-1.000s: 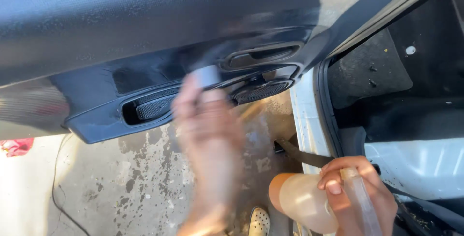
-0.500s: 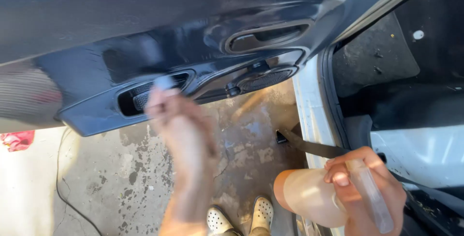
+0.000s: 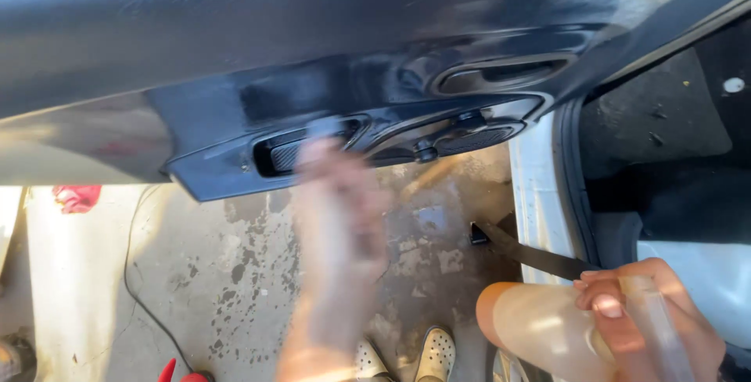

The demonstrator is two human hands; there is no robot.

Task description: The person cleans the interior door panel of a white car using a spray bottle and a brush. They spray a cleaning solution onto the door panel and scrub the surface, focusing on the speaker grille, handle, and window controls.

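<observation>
An open car door panel (image 3: 235,53), dark and glossy, fills the top of the view, seen from above. Below it lies stained, patchy concrete ground (image 3: 211,272) in bright sun, with a thin black cable (image 3: 137,272) trailing across it on the left and a red cloth (image 3: 76,196) at the far left edge. On the right is the white door sill (image 3: 536,194) and the dark car interior (image 3: 665,131), with a black seat belt strap (image 3: 532,253) hanging over the sill.

The left hand (image 3: 336,210) is raised to the door's lower pocket (image 3: 289,151), heavily blurred; it seems to press a small grey pad (image 3: 325,127) against the trim, though whether the fingers are clamped or spread cannot be told.

At the near right, the right hand (image 3: 641,319) is wrapped around the neck of a translucent, pale orange bottle (image 3: 540,327); its contents cannot be made out. Pale perforated shoes (image 3: 434,354) show at the bottom.
</observation>
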